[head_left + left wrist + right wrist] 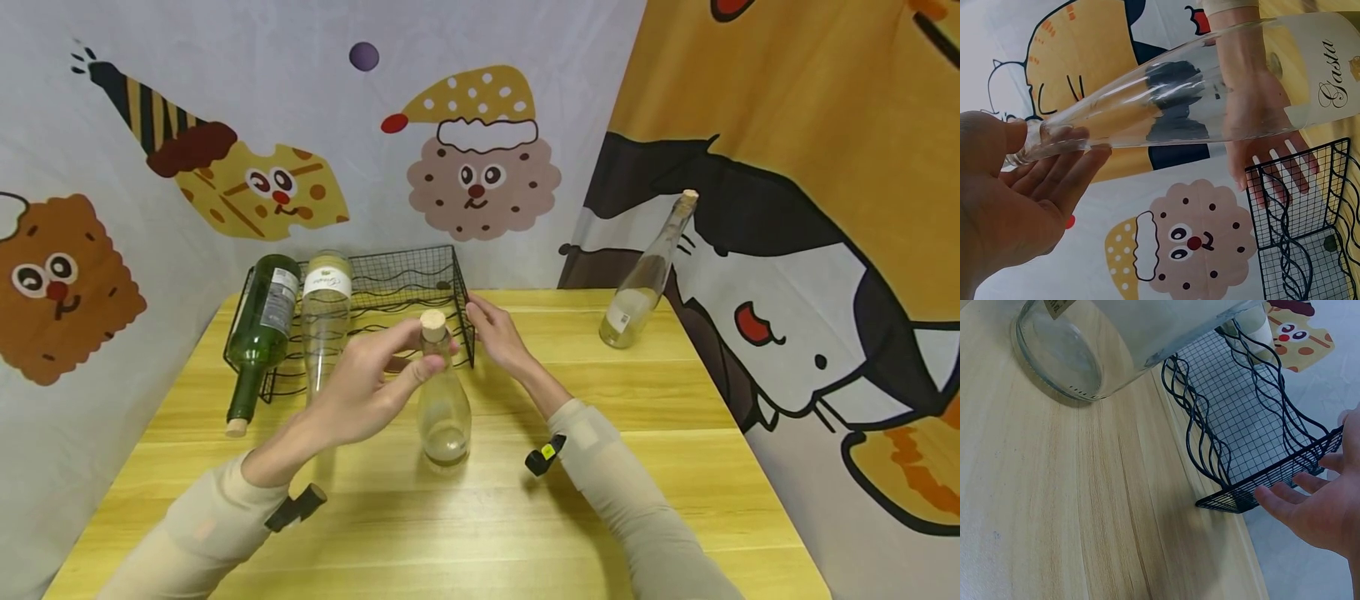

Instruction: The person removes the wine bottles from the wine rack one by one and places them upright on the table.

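My left hand (360, 392) pinches the neck of a clear glass bottle (446, 412) between thumb and fingers, just under its cork. The bottle is upright in front of the black wire rack (397, 271); I cannot tell whether its base touches the table. A white label (1329, 69) shows on it in the left wrist view. At the rack's right end, my right hand (501, 335) has its fingers extended against the mesh side, as the right wrist view also shows. A corked green bottle (262, 321) and a clear bottle (327, 312) lie in the rack's left part, necks toward me.
Another corked clear bottle (641, 287) stands at the back right of the wooden table (525, 533). Behind the table hangs a printed cloth (300, 50) with cartoon figures, and it continues along both sides.
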Demonstrator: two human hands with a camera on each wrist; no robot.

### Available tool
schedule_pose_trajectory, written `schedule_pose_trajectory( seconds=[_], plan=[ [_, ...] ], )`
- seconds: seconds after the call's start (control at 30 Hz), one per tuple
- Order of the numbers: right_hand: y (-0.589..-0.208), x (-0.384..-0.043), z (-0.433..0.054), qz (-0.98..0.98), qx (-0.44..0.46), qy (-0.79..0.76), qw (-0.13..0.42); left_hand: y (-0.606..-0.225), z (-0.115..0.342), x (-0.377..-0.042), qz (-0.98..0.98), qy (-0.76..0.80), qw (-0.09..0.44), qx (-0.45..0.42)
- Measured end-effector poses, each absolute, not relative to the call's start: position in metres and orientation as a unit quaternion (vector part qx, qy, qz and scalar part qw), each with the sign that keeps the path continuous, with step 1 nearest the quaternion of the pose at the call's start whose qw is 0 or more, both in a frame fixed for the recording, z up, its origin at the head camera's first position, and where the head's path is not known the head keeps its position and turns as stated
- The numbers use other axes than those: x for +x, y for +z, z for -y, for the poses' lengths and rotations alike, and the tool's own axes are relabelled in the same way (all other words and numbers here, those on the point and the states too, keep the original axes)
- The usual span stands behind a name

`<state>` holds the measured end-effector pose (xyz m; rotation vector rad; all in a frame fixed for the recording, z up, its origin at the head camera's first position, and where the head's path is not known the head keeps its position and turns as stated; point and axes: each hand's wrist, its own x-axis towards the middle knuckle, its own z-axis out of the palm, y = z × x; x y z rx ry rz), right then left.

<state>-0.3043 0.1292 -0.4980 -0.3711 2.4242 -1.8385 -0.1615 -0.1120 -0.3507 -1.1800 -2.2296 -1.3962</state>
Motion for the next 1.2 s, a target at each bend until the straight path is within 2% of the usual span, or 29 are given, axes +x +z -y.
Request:
schedule_pose_trajectory(
  seconds=[0.47,1.2],
  plan=[
    [-0.5,-0.305,-0.128,-0.787,-0.122,-0.605,0.032,-0.347,0.111,-0.173,0.78,-0.488,0.078,-0.383],
    [-0.499,-0.303,-0.128,-0.786,-0.127,-0.604,0.03,-0.347,0.116,-0.175,0.807,-0.458,0.065,-0.367]
  ],
)
